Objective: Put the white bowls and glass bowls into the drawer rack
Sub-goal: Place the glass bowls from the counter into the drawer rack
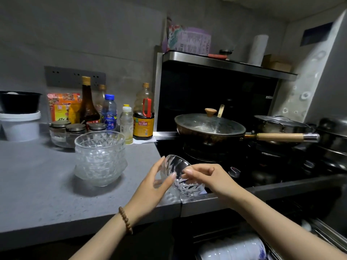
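Grey counter [47,184] carries a stack of glass bowls [100,158]. At its front edge, left hand [150,186] and right hand [210,179] both clasp one tilted glass bowl [180,177]; white bowls [232,248] sit in the drawer rack [326,235] below.

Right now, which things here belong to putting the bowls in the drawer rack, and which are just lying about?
Job: glass bowl held by left hand and right hand; glass bowl stack; white bowls in the rack.
Lying about: lidded pan, sauce bottles, white tub.
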The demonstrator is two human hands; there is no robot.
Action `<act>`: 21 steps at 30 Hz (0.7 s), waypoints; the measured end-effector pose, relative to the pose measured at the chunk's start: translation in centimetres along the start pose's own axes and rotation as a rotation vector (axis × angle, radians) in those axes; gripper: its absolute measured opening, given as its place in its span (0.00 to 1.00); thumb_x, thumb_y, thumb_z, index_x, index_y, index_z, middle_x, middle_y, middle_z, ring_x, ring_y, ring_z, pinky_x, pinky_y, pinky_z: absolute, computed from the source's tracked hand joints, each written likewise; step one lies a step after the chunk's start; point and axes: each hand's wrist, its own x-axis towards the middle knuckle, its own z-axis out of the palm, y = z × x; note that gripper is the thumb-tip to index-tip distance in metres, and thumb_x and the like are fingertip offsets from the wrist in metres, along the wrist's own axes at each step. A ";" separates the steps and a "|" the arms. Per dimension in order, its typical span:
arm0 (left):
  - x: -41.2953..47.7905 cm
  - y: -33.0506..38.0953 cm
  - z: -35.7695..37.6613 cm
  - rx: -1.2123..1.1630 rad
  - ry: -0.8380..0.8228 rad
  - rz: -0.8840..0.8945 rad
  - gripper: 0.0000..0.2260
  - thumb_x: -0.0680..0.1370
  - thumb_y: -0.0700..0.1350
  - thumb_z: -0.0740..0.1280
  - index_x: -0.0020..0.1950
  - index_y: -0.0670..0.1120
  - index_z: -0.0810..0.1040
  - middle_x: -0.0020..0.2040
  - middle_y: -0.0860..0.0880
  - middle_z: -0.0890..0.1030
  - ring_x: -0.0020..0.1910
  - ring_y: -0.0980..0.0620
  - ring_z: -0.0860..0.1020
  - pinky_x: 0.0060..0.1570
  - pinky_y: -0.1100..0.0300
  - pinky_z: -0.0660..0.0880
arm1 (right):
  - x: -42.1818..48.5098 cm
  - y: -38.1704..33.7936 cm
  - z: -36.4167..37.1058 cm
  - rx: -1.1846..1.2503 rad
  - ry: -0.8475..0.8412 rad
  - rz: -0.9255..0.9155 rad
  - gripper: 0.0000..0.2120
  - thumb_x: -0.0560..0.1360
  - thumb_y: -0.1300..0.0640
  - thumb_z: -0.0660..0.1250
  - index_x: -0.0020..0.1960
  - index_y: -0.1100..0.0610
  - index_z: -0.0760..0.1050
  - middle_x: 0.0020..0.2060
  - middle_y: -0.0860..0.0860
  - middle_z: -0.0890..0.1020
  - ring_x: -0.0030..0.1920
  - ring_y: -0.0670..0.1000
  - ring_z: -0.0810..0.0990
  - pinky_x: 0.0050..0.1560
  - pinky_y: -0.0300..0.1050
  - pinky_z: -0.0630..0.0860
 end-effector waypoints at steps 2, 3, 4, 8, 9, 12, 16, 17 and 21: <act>0.0 0.3 2.3 -0.107 -0.070 -0.040 0.32 0.65 0.66 0.64 0.69 0.62 0.62 0.59 0.68 0.72 0.53 0.70 0.77 0.52 0.68 0.76 | -1.9 0.3 -1.5 0.074 0.012 0.060 0.15 0.66 0.47 0.73 0.47 0.55 0.85 0.43 0.52 0.87 0.41 0.45 0.84 0.43 0.36 0.77; 0.0 0.3 3.6 -0.161 -0.107 -0.060 0.31 0.64 0.66 0.65 0.66 0.62 0.64 0.58 0.66 0.74 0.53 0.67 0.78 0.52 0.65 0.77 | -2.9 0.5 -2.4 0.113 0.013 0.095 0.16 0.64 0.46 0.73 0.47 0.56 0.85 0.43 0.52 0.87 0.41 0.45 0.84 0.44 0.37 0.77; -0.1 0.2 4.9 -0.199 -0.142 -0.074 0.31 0.64 0.66 0.66 0.65 0.61 0.65 0.58 0.62 0.76 0.54 0.64 0.79 0.54 0.62 0.77 | -3.9 0.9 -3.3 0.145 0.014 0.128 0.18 0.63 0.46 0.74 0.47 0.56 0.85 0.43 0.52 0.86 0.41 0.45 0.83 0.45 0.38 0.77; -0.7 -1.0 9.7 -0.181 -0.250 -0.095 0.37 0.62 0.72 0.66 0.67 0.58 0.65 0.57 0.58 0.80 0.54 0.59 0.80 0.59 0.53 0.76 | -7.9 2.5 -6.9 0.180 -0.003 0.256 0.15 0.64 0.50 0.74 0.47 0.58 0.84 0.42 0.52 0.86 0.40 0.45 0.83 0.39 0.34 0.78; -0.8 -1.5 10.9 -0.170 -0.280 -0.100 0.37 0.62 0.73 0.65 0.67 0.58 0.65 0.56 0.59 0.80 0.53 0.59 0.80 0.59 0.54 0.76 | -8.8 2.9 -7.7 0.177 -0.014 0.295 0.14 0.66 0.51 0.73 0.48 0.57 0.84 0.43 0.51 0.86 0.40 0.44 0.83 0.39 0.34 0.77; -1.5 -3.3 14.2 -0.143 -0.396 -0.147 0.39 0.62 0.74 0.63 0.68 0.57 0.64 0.57 0.59 0.79 0.53 0.57 0.81 0.58 0.55 0.76 | -11.2 4.9 -9.8 0.177 -0.061 0.411 0.14 0.69 0.53 0.71 0.53 0.54 0.83 0.50 0.52 0.86 0.44 0.44 0.84 0.42 0.34 0.78; -2.1 -6.7 17.6 -0.118 -0.518 -0.237 0.40 0.64 0.72 0.61 0.70 0.53 0.62 0.59 0.55 0.77 0.56 0.57 0.79 0.60 0.55 0.75 | -13.3 8.8 -11.1 0.201 -0.060 0.551 0.15 0.70 0.53 0.72 0.55 0.54 0.82 0.52 0.52 0.85 0.49 0.47 0.83 0.44 0.35 0.79; -2.2 -7.6 18.3 -0.106 -0.539 -0.262 0.38 0.65 0.70 0.61 0.69 0.52 0.63 0.59 0.55 0.77 0.56 0.60 0.78 0.59 0.57 0.75 | -13.6 10.0 -11.2 0.220 -0.054 0.580 0.15 0.69 0.52 0.72 0.55 0.55 0.82 0.50 0.51 0.85 0.49 0.46 0.84 0.44 0.34 0.79; -2.3 -11.2 20.5 -0.036 -0.558 -0.329 0.32 0.68 0.66 0.59 0.68 0.52 0.66 0.61 0.56 0.76 0.58 0.63 0.75 0.61 0.64 0.71 | -14.0 14.6 -11.4 0.311 0.002 0.682 0.14 0.66 0.53 0.73 0.50 0.54 0.84 0.46 0.49 0.87 0.46 0.45 0.85 0.43 0.33 0.79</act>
